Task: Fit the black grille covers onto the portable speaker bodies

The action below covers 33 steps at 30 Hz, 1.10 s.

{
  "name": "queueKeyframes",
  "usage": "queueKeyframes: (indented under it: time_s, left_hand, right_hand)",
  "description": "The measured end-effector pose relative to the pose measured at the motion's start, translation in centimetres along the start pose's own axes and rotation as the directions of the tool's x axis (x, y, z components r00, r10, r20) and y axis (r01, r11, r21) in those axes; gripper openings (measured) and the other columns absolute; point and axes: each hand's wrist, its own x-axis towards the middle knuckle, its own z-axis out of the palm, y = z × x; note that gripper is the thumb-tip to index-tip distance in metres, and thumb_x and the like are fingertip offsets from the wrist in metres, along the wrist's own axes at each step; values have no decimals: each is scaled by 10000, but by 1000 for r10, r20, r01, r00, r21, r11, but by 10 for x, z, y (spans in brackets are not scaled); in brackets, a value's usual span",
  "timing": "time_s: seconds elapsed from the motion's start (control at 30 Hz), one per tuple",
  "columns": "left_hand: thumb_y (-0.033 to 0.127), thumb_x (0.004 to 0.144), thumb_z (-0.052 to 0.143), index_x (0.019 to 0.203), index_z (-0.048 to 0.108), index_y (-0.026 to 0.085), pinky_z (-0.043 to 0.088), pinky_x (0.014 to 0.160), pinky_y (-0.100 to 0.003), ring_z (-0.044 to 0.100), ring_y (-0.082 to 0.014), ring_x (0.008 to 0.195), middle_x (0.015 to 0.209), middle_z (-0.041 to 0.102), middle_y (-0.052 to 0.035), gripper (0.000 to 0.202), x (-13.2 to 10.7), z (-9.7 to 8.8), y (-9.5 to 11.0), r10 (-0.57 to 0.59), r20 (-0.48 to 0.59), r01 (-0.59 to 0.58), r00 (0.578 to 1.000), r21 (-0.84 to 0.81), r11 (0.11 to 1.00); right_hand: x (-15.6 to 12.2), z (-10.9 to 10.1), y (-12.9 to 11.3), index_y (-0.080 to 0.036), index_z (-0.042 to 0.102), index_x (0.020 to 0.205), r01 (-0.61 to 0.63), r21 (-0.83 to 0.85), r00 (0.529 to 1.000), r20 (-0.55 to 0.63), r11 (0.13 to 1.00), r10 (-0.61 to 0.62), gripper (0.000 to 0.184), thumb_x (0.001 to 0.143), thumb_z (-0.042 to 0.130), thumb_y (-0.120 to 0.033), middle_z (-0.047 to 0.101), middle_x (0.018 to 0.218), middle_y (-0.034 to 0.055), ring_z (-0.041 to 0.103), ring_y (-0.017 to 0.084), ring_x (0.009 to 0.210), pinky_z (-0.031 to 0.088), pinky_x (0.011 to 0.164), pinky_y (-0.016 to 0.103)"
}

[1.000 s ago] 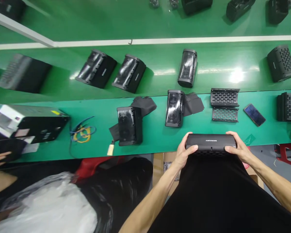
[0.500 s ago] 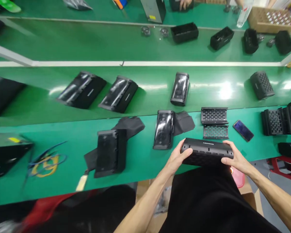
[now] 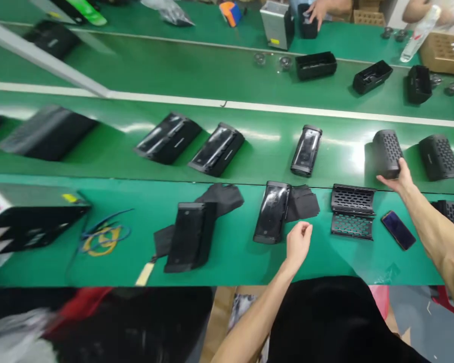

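Observation:
My right hand [image 3: 396, 176] reaches out over the darker green belt and grips the near end of a black speaker with a perforated grille [image 3: 386, 151], which stands on the belt. My left hand [image 3: 298, 241] hovers over the bench with its fingers loosely curled and nothing in them, just right of a shiny black speaker body [image 3: 272, 212] that lies on black cloth [image 3: 304, 202]. Two black grille shells [image 3: 352, 210] lie between my hands.
A phone [image 3: 398, 230] lies right of the grille shells. A second grilled speaker [image 3: 439, 157] sits on the belt [image 3: 249, 151] beside mine; several film-wrapped bodies lie further left. Another body on cloth [image 3: 191, 236], coloured wires [image 3: 100, 238] and a box [image 3: 26, 217] occupy the bench's left. Other people's hands work at the far side.
Both hands held the assembled speaker at the bench edge. Now my right hand has carried it out onto the belt, and my left hand has let go and drifted toward the speaker body.

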Motion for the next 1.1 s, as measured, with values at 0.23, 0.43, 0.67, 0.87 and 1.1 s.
queueKeyframes:
  time_s: [0.23, 0.43, 0.67, 0.87, 1.1]
  left_hand:
    - [363, 1086, 557, 1148, 652, 196, 493, 829, -362, 775, -314, 959, 974, 802, -151, 202, 57, 24, 14, -196, -11, 177, 981, 481, 859]
    - [318, 1099, 488, 1097, 692, 231, 437, 777, -329, 759, -283, 920, 937, 795, -114, 222, 44, 7, 7, -112, 23, 82, 993, 542, 837]
    - [343, 1061, 517, 943, 668, 245, 410, 734, -281, 674, -189, 767, 784, 712, -19, 215, -5, -2, -3, 80, 85, -108, 993, 420, 901]
    - [418, 1033, 520, 857, 644, 248, 449, 699, -265, 608, -161, 666, 734, 686, 2, 274, -33, 8, -8, 159, 145, -190, 977, 236, 953]
    - [377, 990, 600, 1033, 686, 237, 521, 807, -318, 683, -198, 796, 961, 769, -50, 170, -17, 35, -8, 51, 93, -65, 994, 153, 986]
  right_hand:
    - [0, -43, 8, -160, 549, 1299, -37, -304, 988, -151, 952, -10, 499, 1001, 684, -537, 654, 1041, 146, 680, 180, 647, 516, 544, 335]
    - [-92, -66, 57, -236, 693, 1084, 383, -318, 924, 118, 868, -364, 422, 828, 837, -541, 679, 868, 16, 611, 137, 611, 478, 505, 240]
    - [-215, 45, 184, -221, 738, 1179, 351, -471, 815, 579, 809, -17, 591, 732, 858, -589, 788, 1049, 89, 731, 246, 917, 585, 817, 359]
    - [-208, 73, 194, -230, 648, 705, 492, -462, 751, 654, 738, -92, 306, 876, 647, -485, 606, 649, -18, 575, 192, 689, 428, 667, 296]
    - [-160, -35, 185, -242, 700, 759, 433, -648, 901, 337, 626, -275, 379, 886, 588, -581, 653, 677, 25, 571, 245, 696, 413, 686, 339]
